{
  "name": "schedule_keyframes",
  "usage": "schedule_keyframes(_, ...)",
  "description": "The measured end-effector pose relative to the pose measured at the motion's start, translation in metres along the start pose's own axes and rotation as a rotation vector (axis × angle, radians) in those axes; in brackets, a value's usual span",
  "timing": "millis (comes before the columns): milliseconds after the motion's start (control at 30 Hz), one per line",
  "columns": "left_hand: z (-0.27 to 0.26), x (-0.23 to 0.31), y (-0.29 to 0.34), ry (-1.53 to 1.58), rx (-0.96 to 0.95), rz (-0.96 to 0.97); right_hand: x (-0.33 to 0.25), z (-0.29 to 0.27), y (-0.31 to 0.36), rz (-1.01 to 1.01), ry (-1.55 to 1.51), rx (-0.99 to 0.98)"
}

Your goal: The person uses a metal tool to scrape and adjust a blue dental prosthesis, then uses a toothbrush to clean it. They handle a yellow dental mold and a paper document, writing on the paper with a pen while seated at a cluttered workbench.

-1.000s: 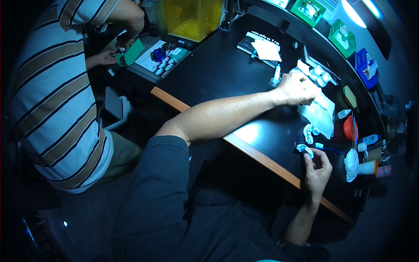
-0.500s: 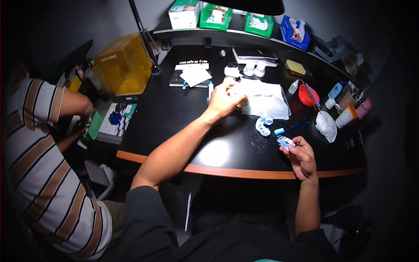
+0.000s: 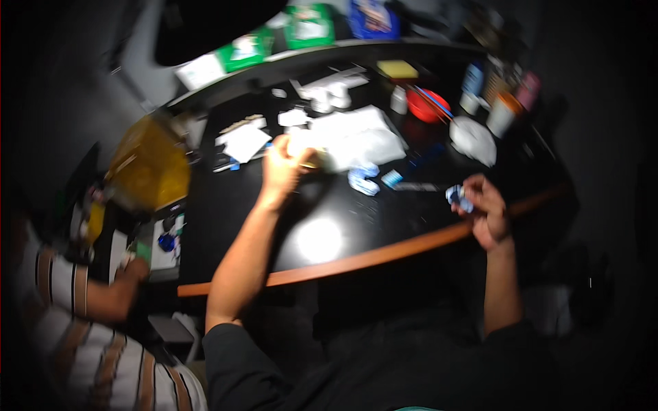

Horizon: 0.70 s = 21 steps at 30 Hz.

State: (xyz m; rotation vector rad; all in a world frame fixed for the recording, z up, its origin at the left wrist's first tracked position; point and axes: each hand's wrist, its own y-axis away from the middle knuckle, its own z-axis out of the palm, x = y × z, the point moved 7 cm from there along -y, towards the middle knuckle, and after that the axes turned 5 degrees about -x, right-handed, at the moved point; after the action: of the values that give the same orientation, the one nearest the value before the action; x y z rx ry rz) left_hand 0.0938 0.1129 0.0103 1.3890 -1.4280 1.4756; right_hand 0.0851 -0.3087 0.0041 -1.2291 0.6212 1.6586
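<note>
A red bowl (image 3: 419, 109) has thin sticks (image 3: 443, 109) across it. Just left of the bowl stands a white bottle (image 3: 399, 101); behind it, to the left, lies a yellow block (image 3: 397, 69). Right of the bowl are a blue bottle (image 3: 473, 77) and an orange-rimmed cup (image 3: 501, 118). A crumpled white bag (image 3: 473, 142) lies in front, to its right.
</note>
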Motion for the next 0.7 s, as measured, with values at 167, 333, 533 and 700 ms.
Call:
schedule_keyframes(167,-0.056,-0.03,-0.007,0.094,0.039,0.011,-0.041,-0.101,0.044,-0.128,-0.074,0.016)
schedule_keyframes(333,-0.026,-0.023,-0.018,0.208,0.021,-0.005,-0.021,-0.257,0.152,-0.196,-0.265,0.333)
schedule_keyframes(533,-0.043,-0.018,0.025,0.119,0.107,-0.121,0.104,-0.359,0.16,-0.071,-0.675,0.466)
schedule_keyframes(700,-0.008,0.013,0.062,-0.123,0.058,-0.091,0.134,-0.379,0.142,-0.072,-0.624,0.735)
